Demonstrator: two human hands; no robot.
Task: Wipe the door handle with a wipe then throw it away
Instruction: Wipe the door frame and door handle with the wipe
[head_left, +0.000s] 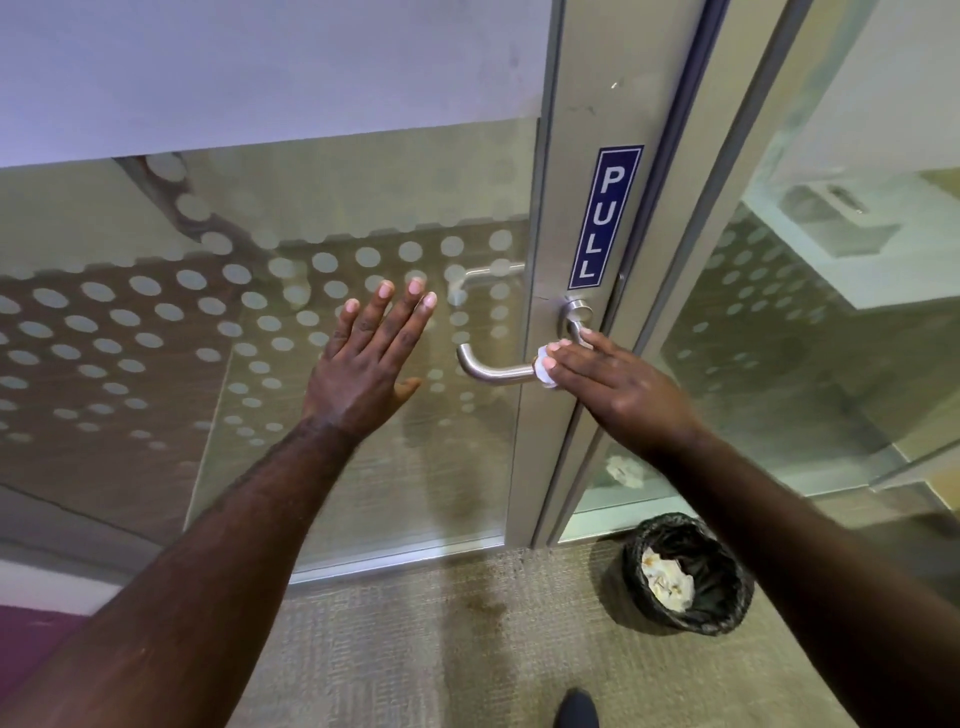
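Observation:
A brushed-metal lever door handle (488, 368) sticks out from the aluminium frame of a glass door, just below a blue PULL sign (605, 218). My right hand (618, 387) is wrapped over the handle's inner part, pressing a small white wipe (544, 370) against the metal; only a crumpled edge of the wipe shows past my fingers. My left hand (371, 358) lies flat and open against the dotted glass pane, left of the handle. A small bin (688, 571) with a black liner stands on the floor below the handle, with crumpled paper inside.
The glass door (311, 312) carries a frosted dot pattern. A second glass panel (805, 338) stands to the right of the frame. Beige carpet (441, 649) covers the floor, and the toe of a dark shoe (574, 709) shows at the bottom edge.

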